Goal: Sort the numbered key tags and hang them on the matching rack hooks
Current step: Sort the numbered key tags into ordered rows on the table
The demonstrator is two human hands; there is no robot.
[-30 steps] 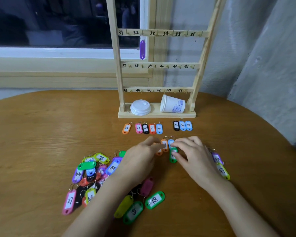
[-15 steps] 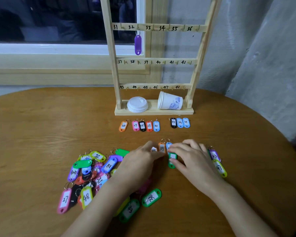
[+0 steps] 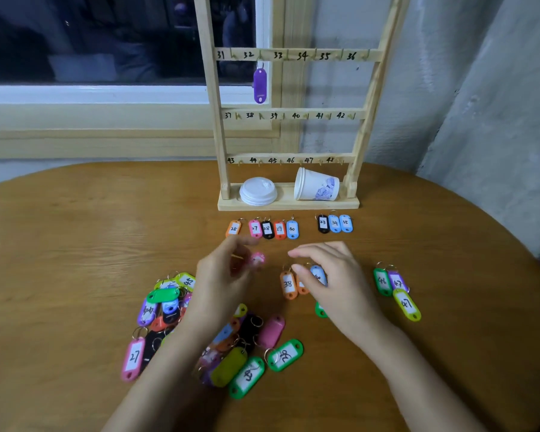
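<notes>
The wooden rack [image 3: 215, 126] stands at the table's far side, its hooks numbered 31 to 48. A purple tag [image 3: 259, 85] hangs near hook 32. Sorted tags lie in front of it: a row from 25 to 30 [image 3: 264, 229] and a row from 33 to 35 [image 3: 334, 223]. My left hand [image 3: 222, 282] pinches a blurred pink tag [image 3: 258, 259] above the table. My right hand [image 3: 337, 275] hovers with relaxed fingers over the orange tag 38 [image 3: 288, 285] and a blue tag [image 3: 318, 273]. A green tag [image 3: 320, 310] peeks from under its palm.
A loose pile of several mixed tags [image 3: 169, 310] lies at the left and under my left forearm. Three tags, a green one [image 3: 382, 281] among them, lie to the right. A white lid [image 3: 258, 191] and a tipped paper cup [image 3: 316, 185] sit on the rack's base.
My left hand has lifted away to the left with a pink tag. My right hand has let go of the green tag and shifted over the row with tag 38.
</notes>
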